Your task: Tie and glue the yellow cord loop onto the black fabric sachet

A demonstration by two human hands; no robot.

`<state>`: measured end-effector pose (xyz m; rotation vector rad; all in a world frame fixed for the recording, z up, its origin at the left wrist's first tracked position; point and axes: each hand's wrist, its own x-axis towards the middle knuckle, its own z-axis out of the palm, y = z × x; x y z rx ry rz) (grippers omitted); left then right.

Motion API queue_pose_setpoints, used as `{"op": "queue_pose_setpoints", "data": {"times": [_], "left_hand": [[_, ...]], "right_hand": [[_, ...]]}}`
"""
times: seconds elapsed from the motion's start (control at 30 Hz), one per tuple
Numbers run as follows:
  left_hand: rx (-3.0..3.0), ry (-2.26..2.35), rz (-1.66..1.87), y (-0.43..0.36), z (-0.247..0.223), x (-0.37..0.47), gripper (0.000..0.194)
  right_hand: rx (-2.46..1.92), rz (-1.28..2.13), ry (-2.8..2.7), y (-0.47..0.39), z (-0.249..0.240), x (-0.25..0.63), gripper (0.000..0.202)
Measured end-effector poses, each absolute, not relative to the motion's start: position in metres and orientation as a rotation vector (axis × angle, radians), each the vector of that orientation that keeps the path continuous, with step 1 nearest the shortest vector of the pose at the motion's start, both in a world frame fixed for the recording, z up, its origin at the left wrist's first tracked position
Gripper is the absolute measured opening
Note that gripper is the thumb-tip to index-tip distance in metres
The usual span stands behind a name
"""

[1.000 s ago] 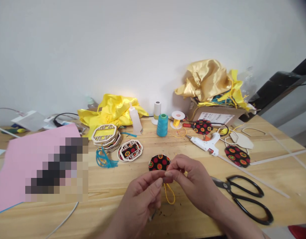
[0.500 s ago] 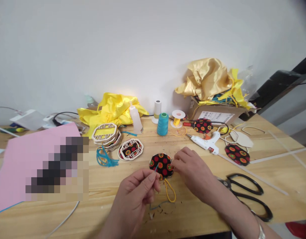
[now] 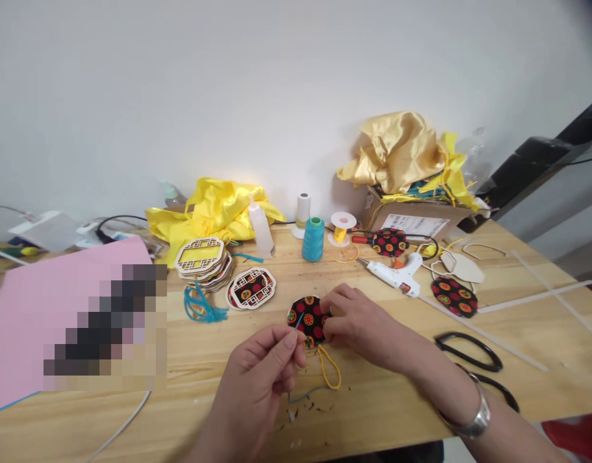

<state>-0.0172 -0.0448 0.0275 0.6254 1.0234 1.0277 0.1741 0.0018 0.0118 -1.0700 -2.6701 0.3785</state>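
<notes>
A flat, rounded disc (image 3: 308, 315) covered in black fabric with red dots and orange-and-green rosettes lies at the near centre of the pale wooden table (image 3: 194, 366). From its near edge runs a loop of twisted yellow cord (image 3: 333, 387). The left hand (image 3: 261, 366), at the disc's near left side, pinches a thin blue thread (image 3: 300, 319) between thumb and forefinger, its tip over the fabric. The right hand (image 3: 360, 325) is apart from the left, fingers bent at the disc's right edge; I cannot tell what its fingertips grip.

To the left sits a black-patterned oval in a cut-out wooden frame (image 3: 254, 288), with a stack of bare wooden frames (image 3: 220, 273) beyond. Farther out are a teal thread cone (image 3: 313, 240) and, to the right, a white glue gun (image 3: 396, 275). Black-handled scissors (image 3: 488, 348) lie near right, partly behind the right forearm.
</notes>
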Motion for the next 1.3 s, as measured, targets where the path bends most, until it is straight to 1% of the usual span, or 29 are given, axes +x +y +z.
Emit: {"op": "queue_pose_setpoints", "data": {"times": [0.1,0.2,0.4,0.5,0.6,0.73,0.8,0.87,0.93,1.13,1.3], "left_hand": [[0.637,1.015,1.031,-0.048,0.029,-0.019,0.016],[0.644,0.998,1.046,-0.049,0.030,-0.021,0.015],[0.623,0.998,1.072,-0.051,0.028,-0.021,0.014],[0.612,0.998,1.066,-0.052,0.029,-0.020,0.015],[0.604,1.010,1.080,-0.053,0.030,-0.021,0.015],[0.604,1.024,1.088,-0.051,0.030,-0.022,0.015],[0.605,1.023,1.079,-0.050,0.030,-0.021,0.015],[0.602,1.019,1.071,-0.049,0.029,-0.020,0.016],[0.603,1.019,1.067,-0.047,0.029,-0.018,0.017],[0.599,1.031,1.065,-0.041,0.029,-0.018,0.014],[0.580,1.032,1.062,-0.036,0.026,-0.018,0.012]], "right_hand": [[-1.061,0.402,-2.644,0.000,0.012,0.172,0.010],[-1.075,0.548,-2.527,-0.004,0.016,0.170,0.012],[-1.268,1.024,-1.914,-0.006,0.029,0.168,0.010],[-1.364,1.143,-1.678,-0.005,0.034,0.168,0.010],[-1.419,1.048,-1.685,-0.005,0.033,0.170,0.011],[-1.411,0.677,-2.086,-0.005,0.025,0.173,0.010],[-1.347,0.514,-2.286,-0.001,0.021,0.173,0.014],[-1.273,0.410,-2.447,0.006,0.020,0.172,0.020],[-1.192,0.327,-2.563,0.015,0.020,0.171,0.020],[-0.978,0.204,-2.752,0.038,0.022,0.169,0.013],[-0.925,0.325,-2.757,0.046,0.018,0.172,0.008]]}}
